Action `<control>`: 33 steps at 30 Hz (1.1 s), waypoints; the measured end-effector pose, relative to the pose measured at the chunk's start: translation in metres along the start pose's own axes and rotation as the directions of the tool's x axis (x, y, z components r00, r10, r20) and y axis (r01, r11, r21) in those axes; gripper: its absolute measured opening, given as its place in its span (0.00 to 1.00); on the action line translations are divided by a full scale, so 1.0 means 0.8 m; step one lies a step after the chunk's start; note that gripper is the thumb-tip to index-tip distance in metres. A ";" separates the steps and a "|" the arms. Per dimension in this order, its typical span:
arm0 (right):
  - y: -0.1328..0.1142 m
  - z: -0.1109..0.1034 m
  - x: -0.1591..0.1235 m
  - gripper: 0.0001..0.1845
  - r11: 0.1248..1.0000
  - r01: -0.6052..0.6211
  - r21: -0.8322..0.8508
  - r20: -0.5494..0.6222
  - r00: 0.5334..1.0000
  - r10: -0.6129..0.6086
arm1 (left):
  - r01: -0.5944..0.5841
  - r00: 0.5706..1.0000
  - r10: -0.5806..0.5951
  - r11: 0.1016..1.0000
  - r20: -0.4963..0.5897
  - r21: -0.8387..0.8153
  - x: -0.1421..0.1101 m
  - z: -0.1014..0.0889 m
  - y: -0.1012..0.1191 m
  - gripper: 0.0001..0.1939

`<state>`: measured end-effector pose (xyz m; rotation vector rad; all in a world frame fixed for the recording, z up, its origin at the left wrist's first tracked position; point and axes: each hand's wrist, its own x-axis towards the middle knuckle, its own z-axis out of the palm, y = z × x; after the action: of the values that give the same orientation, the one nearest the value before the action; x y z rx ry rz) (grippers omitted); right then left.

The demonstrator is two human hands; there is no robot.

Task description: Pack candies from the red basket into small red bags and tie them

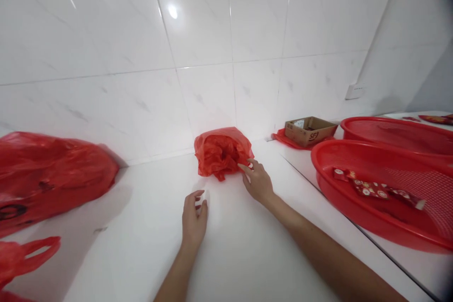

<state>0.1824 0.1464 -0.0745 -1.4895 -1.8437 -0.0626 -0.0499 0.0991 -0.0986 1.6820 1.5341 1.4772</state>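
Observation:
A crumpled red plastic bag [223, 151] sits against the tiled wall in the middle of the white table [226, 245]. At the bag's right edge is my right hand [259, 181], its thumb and fingers apart, at or just touching the plastic; I cannot tell whether it touches. My left hand [194, 217] hovers over the table, in front and to the left of the bag, with loosely curled fingers apart and nothing in them.
On the left lie a large filled red bag [56, 174] and another red bag with a loop handle [31, 255]. To the right stand a red plastic basket [382, 226] holding several small red packets [371, 188], a second red basket [389, 134] and a cardboard box [310, 131].

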 end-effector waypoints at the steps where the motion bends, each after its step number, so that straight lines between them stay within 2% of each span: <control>1: 0.010 0.003 0.000 0.24 0.999 -0.032 -0.003 0.009 0.999 0.032 | 0.009 1.000 -0.009 1.000 0.002 -0.001 -0.001 0.000 0.001 0.14; 4: 0.028 0.017 0.000 0.26 0.996 -0.091 0.025 0.014 0.996 0.090 | 0.036 0.999 -0.036 0.999 0.003 -0.001 -0.002 -0.003 0.003 0.14; 7: 0.032 0.022 0.001 0.22 0.992 -0.096 0.082 -0.046 0.994 0.100 | 0.041 0.999 -0.041 0.999 0.018 0.000 -0.002 -0.003 0.004 0.14; 11: 0.025 0.011 0.001 0.20 0.986 -0.100 0.133 -0.168 0.978 0.122 | 0.044 0.998 -0.044 0.999 0.036 -0.003 -0.003 0.000 0.003 0.14; 13: 0.016 0.005 0.002 0.19 0.989 -0.060 0.139 -0.178 0.980 0.084 | 0.054 0.998 -0.054 0.999 0.037 -0.006 -0.004 0.001 0.001 0.14; 15: 0.003 0.005 0.005 0.17 0.989 0.041 0.145 -0.126 0.992 -0.023 | 0.065 0.997 -0.065 0.998 0.038 -0.008 -0.003 0.001 -0.001 0.13; 18: -0.017 0.021 0.019 0.13 0.976 0.176 0.128 -0.002 0.984 -0.177 | 0.069 0.997 -0.068 0.998 0.034 -0.011 -0.002 0.001 -0.002 0.13; 21: -0.029 0.040 0.042 0.14 0.980 0.194 0.046 0.119 0.973 -0.199 | 0.052 0.998 -0.052 0.999 0.022 -0.009 -0.002 0.002 -0.002 0.12; 23: -0.036 0.041 0.050 0.17 0.980 0.196 0.031 0.151 0.968 -0.198 | 0.034 0.999 -0.034 0.999 0.016 -0.003 -0.002 0.001 -0.002 0.12; 25: -0.046 0.029 0.045 0.19 0.976 0.213 0.054 0.136 0.966 -0.218 | 0.016 1.000 -0.016 1.000 0.004 0.000 -0.003 -0.001 0.000 0.13; 27: -0.058 0.007 0.024 0.17 0.962 0.250 0.106 0.106 0.960 -0.261 | -0.045 0.997 0.047 0.998 -0.062 0.045 -0.003 -0.004 0.005 0.19; 29: -0.068 -0.020 -0.007 0.14 0.935 0.291 0.205 0.083 0.946 -0.313 | -0.156 0.976 0.177 0.975 -0.127 0.157 -0.003 -0.005 0.015 0.27; 30: -0.070 -0.034 -0.023 0.12 0.918 0.297 0.265 0.081 0.941 -0.328 | -0.228 0.959 0.257 0.949 -0.119 0.219 -0.003 -0.004 0.022 0.31; 31: -0.071 -0.047 -0.037 0.11 0.902 0.285 0.324 0.085 0.941 -0.328 | -0.303 0.941 0.331 0.915 -0.066 0.265 -0.003 -0.001 0.029 0.33; 33: -0.065 -0.069 -0.060 0.11 0.883 0.204 0.423 0.125 0.952 -0.280 | -0.407 0.912 0.382 0.884 0.146 0.230 -0.003 0.008 0.045 0.32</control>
<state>0.1678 0.0640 -0.0412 -0.9966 -2.0316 0.3311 -0.0282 0.0881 -0.0715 2.2975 1.4358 1.3991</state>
